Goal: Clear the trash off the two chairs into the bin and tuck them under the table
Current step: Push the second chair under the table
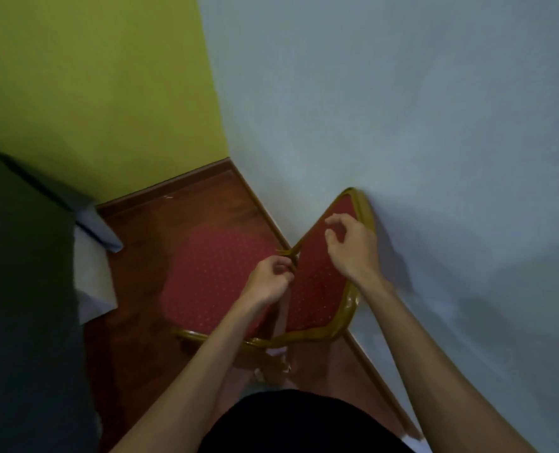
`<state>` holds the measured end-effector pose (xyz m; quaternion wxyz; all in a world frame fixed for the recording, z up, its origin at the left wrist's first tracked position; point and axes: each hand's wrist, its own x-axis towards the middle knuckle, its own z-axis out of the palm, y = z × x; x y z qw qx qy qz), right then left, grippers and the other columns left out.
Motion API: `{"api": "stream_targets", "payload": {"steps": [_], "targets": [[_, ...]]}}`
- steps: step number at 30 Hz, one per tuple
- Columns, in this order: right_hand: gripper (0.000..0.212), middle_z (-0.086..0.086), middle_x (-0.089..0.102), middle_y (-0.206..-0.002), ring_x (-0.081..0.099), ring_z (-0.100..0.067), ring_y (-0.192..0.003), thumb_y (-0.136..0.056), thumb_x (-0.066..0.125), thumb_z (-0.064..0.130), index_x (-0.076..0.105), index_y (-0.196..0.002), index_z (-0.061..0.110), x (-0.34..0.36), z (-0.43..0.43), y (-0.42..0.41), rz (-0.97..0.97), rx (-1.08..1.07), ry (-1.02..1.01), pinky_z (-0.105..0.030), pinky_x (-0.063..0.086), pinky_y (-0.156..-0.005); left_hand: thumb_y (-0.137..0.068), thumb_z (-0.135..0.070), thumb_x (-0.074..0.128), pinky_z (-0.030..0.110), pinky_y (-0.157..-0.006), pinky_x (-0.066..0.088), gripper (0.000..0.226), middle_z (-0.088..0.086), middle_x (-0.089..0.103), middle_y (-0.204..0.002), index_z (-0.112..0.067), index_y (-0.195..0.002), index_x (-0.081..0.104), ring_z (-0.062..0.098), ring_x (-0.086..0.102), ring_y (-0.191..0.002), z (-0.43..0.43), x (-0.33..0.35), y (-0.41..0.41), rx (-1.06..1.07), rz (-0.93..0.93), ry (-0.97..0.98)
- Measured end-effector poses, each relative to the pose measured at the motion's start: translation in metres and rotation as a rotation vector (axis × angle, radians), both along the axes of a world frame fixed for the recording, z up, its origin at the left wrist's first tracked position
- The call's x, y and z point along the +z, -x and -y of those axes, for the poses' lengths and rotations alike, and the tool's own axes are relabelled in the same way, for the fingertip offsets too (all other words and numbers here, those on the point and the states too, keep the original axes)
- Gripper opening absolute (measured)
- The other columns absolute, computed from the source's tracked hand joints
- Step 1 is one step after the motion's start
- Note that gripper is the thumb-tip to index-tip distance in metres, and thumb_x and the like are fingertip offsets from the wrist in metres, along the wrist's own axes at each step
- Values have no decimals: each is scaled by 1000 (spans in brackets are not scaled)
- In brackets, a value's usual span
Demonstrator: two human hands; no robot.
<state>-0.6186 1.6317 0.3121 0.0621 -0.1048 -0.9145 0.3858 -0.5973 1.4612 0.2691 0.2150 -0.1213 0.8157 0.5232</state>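
At far left a dark worktop with a pale cloth hanging off its edge fills the side of the view. Just right of it, on the wooden floor, stands the chair, its back against the grey wall; the seat faces the worktop, long axis running from wall toward worktop. I see no trash on the seat. My left hand is curled shut by the back's left rail; I cannot tell whether it grips anything. My right hand hovers over the backrest, fingers loosely apart, holding nothing. If I pull with one hand only, I reckon the chair could swing and scrape the wall or snag the cloth.
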Motion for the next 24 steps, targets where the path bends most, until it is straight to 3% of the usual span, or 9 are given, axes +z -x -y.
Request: {"api": "stream_targets", "payload": {"steps": [5, 8, 10, 12, 14, 17, 19, 21, 24], "targets": [[24, -3, 75, -97, 69, -26, -91, -87, 62, 9, 72, -107, 15, 0, -20, 15, -124, -169, 38, -35, 52, -87, -81, -32, 69, 40, -93, 55, 34, -2, 67, -118, -32, -114, 63, 19, 66, -101, -52, 1, 27, -191, 39, -39], [26, 1, 72, -101, 64, -28, -102, -85, 62, 11, 70, -109, 16, -3, -30, 27, -182, -209, 30, -38, 52, -91, -71, -47, 71, 41, -100, 51, 60, -7, 63, -127, -34, -128, 58, 16, 62, -113, -77, 5, 26, -257, 89, -76], [38, -8, 71, -109, 62, -33, -110, -82, 65, 18, 63, -120, 14, -11, -42, 40, -39, -248, -20, -44, 52, -94, -70, -52, 71, 41, -103, 50, 78, -8, 58, -134, -32, -141, 47, 15, 57, -120, -88, 7, 21, -319, 102, -81], [56, -12, 65, -120, 62, -33, -112, -83, 69, 23, 48, -134, 11, -18, -50, 53, 251, -193, 33, -39, 53, -89, -73, -46, 73, 39, -101, 50, 84, -7, 55, -134, -28, -147, 37, 15, 56, -119, -96, 6, 15, -334, 78, -99], [61, -13, 63, -122, 64, -32, -108, -85, 69, 18, 41, -138, 7, -19, -53, 64, 466, -152, 147, -32, 50, -78, -74, -42, 75, 37, -99, 50, 87, -6, 53, -134, -27, -148, 32, 15, 55, -118, -104, 5, 9, -305, 51, -79], [52, -14, 62, -120, 63, -30, -102, -84, 63, 12, 44, -132, 4, -20, -62, 82, 568, -168, 305, -36, 54, -75, -69, -51, 75, 42, -104, 48, 96, -4, 50, -139, -31, -150, 27, 17, 52, -125, -116, -3, 4, -229, 18, -24], [63, -17, 60, -124, 62, -29, -102, -84, 62, 9, 37, -141, 2, -24, -67, 91, 599, -126, 376, -35, 55, -69, -69, -52, 73, 45, -108, 44, 98, -2, 46, -146, -31, -151, 23, 19, 47, -132, -124, -8, 3, -174, -9, 4], [72, -17, 59, -123, 63, -29, -103, -82, 65, 6, 33, -146, 4, -27, -67, 100, 609, -83, 390, -35, 57, -68, -74, -43, 73, 45, -113, 38, 98, -1, 37, -154, -26, -155, 20, 20, 39, -140, -130, -12, 1, -124, -67, 36], [66, -14, 65, -112, 67, -31, -100, -70, 78, 6, 46, -127, 8, -28, -60, 115, 610, -3, 408, -48, 62, -79, -86, -26, 69, 46, -121, 24, 92, 1, 24, -164, -29, -158, 11, 22, 20, -152, -136, -20, -6, -16, -146, 100]]}}
